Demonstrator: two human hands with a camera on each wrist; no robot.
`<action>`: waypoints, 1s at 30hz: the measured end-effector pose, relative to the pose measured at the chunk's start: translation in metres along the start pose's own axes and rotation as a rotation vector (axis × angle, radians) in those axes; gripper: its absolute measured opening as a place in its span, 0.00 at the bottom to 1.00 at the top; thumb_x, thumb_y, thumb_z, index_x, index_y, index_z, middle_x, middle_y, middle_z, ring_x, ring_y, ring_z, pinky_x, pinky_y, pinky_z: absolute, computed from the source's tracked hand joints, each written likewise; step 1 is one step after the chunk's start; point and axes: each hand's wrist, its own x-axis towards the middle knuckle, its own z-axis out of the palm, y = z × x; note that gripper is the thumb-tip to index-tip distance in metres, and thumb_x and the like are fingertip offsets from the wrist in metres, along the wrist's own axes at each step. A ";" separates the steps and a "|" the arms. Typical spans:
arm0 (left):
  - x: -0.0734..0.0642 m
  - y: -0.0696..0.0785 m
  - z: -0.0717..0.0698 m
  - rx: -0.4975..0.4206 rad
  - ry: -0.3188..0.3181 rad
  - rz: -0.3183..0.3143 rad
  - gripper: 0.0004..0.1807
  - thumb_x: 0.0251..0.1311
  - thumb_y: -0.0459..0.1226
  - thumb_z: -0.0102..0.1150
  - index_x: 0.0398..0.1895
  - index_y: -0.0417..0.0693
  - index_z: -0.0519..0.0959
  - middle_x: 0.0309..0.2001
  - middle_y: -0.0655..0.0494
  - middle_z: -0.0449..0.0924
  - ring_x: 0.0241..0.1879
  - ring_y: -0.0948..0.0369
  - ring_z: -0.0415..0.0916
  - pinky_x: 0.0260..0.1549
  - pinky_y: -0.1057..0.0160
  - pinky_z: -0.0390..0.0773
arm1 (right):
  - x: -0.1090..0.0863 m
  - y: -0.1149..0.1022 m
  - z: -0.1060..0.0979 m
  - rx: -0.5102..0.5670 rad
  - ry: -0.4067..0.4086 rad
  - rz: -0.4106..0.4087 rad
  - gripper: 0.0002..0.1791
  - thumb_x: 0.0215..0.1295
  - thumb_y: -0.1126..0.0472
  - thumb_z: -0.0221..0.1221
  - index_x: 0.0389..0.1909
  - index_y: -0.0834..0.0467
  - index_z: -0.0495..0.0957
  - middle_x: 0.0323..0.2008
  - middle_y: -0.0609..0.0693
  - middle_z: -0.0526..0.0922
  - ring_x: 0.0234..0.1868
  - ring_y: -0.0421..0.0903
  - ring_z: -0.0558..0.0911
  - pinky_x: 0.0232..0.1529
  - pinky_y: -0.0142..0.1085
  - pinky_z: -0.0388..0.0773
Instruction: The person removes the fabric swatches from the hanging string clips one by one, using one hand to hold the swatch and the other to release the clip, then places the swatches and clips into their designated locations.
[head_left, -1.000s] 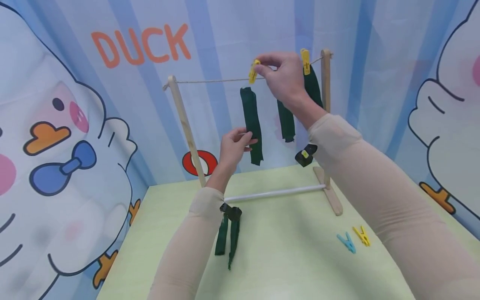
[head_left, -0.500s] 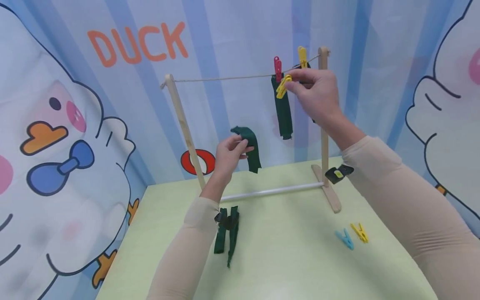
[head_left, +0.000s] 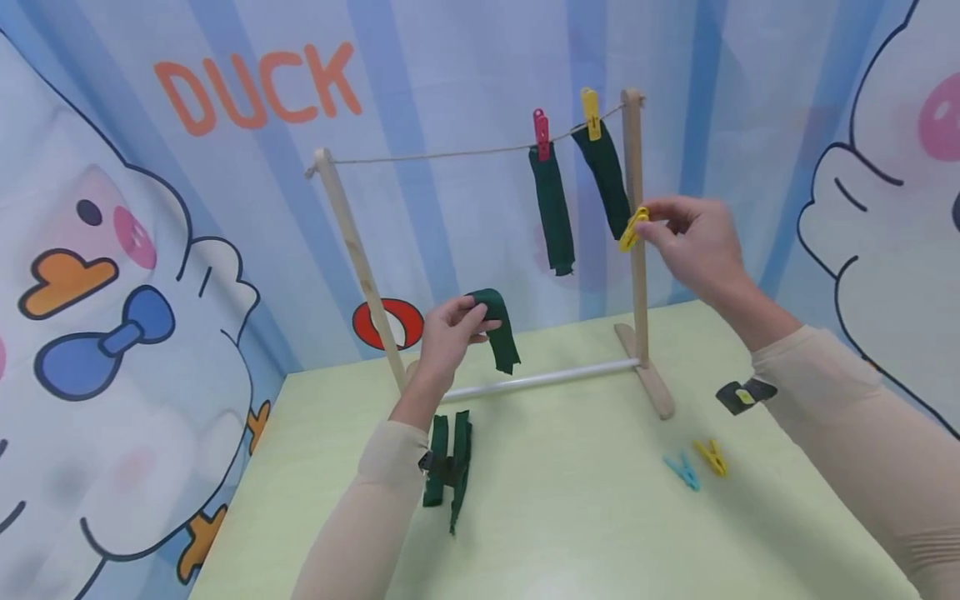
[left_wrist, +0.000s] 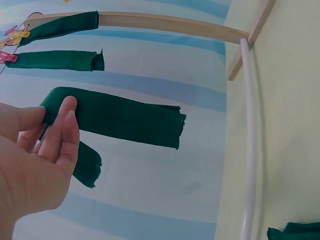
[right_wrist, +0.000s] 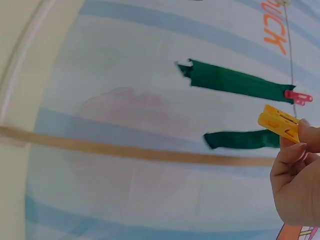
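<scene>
My left hand (head_left: 450,333) pinches a dark green cloth strip (head_left: 501,337) below the line; in the left wrist view the strip (left_wrist: 125,120) bends over at the fingers, with a short end below the hand. Right of the rack's right post, my right hand (head_left: 701,250) holds a yellow clothespin (head_left: 634,230) between thumb and fingers. On the rope (head_left: 435,156) hang two green strips: one strip (head_left: 552,212) under a red clothespin (head_left: 541,133), the other strip (head_left: 604,179) under a yellow clothespin (head_left: 591,114).
The wooden rack has a left post (head_left: 360,267), a right post (head_left: 636,283) and a white bottom bar (head_left: 540,382). Further green strips (head_left: 439,458) lie on the table (head_left: 570,517) by my left wrist. A blue clothespin (head_left: 682,472) and another yellow clothespin (head_left: 711,457) lie at the right.
My right hand has moved away from the rope, right and down, with the yellow clothespin. My left hand has lowered slightly; its strip, upright and straight before, now folds over.
</scene>
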 end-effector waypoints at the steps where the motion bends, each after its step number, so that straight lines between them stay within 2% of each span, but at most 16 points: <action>1: -0.002 -0.002 -0.001 0.000 0.001 -0.008 0.22 0.72 0.38 0.57 0.65 0.38 0.72 0.55 0.43 0.79 0.45 0.57 0.85 0.52 0.54 0.80 | -0.004 0.006 -0.003 -0.021 -0.014 0.009 0.17 0.72 0.56 0.60 0.53 0.63 0.83 0.42 0.57 0.83 0.31 0.49 0.72 0.20 0.30 0.65; 5: -0.011 -0.012 -0.004 0.005 -0.001 -0.036 0.22 0.72 0.37 0.56 0.65 0.37 0.71 0.54 0.42 0.80 0.43 0.58 0.86 0.52 0.53 0.80 | -0.021 0.033 -0.015 -0.108 -0.110 0.066 0.18 0.73 0.56 0.59 0.54 0.65 0.81 0.43 0.61 0.82 0.38 0.51 0.74 0.23 0.33 0.67; 9: -0.016 -0.020 -0.006 0.003 0.004 -0.043 0.21 0.72 0.36 0.56 0.63 0.36 0.73 0.52 0.41 0.81 0.42 0.57 0.86 0.50 0.54 0.81 | -0.036 0.062 -0.023 -0.176 -0.197 0.115 0.20 0.74 0.56 0.57 0.56 0.68 0.78 0.47 0.65 0.82 0.46 0.56 0.77 0.32 0.35 0.73; 13: -0.020 -0.028 -0.006 0.006 0.009 -0.063 0.20 0.72 0.37 0.57 0.62 0.36 0.74 0.51 0.42 0.83 0.42 0.57 0.86 0.48 0.55 0.82 | -0.051 0.087 -0.028 -0.211 -0.243 0.142 0.21 0.75 0.56 0.56 0.57 0.69 0.77 0.49 0.66 0.81 0.50 0.60 0.78 0.41 0.45 0.78; 18: -0.024 -0.036 -0.003 0.009 0.003 -0.098 0.19 0.72 0.37 0.57 0.60 0.35 0.75 0.52 0.40 0.82 0.42 0.55 0.87 0.47 0.55 0.82 | -0.073 0.109 -0.031 -0.285 -0.292 0.147 0.21 0.74 0.57 0.57 0.56 0.71 0.77 0.49 0.69 0.81 0.49 0.64 0.80 0.42 0.56 0.79; 25: -0.031 -0.043 -0.003 0.036 0.019 -0.167 0.16 0.72 0.38 0.58 0.56 0.36 0.77 0.43 0.44 0.84 0.40 0.56 0.87 0.45 0.57 0.83 | -0.093 0.138 -0.034 -0.397 -0.397 0.146 0.22 0.71 0.60 0.59 0.53 0.76 0.76 0.45 0.71 0.82 0.45 0.67 0.80 0.39 0.56 0.79; 30: -0.038 -0.049 -0.005 0.046 0.005 -0.195 0.17 0.72 0.38 0.57 0.57 0.37 0.76 0.40 0.45 0.84 0.42 0.56 0.87 0.45 0.59 0.82 | -0.102 0.150 -0.036 -0.408 -0.439 0.155 0.20 0.70 0.60 0.59 0.49 0.76 0.78 0.43 0.70 0.83 0.44 0.67 0.81 0.38 0.56 0.79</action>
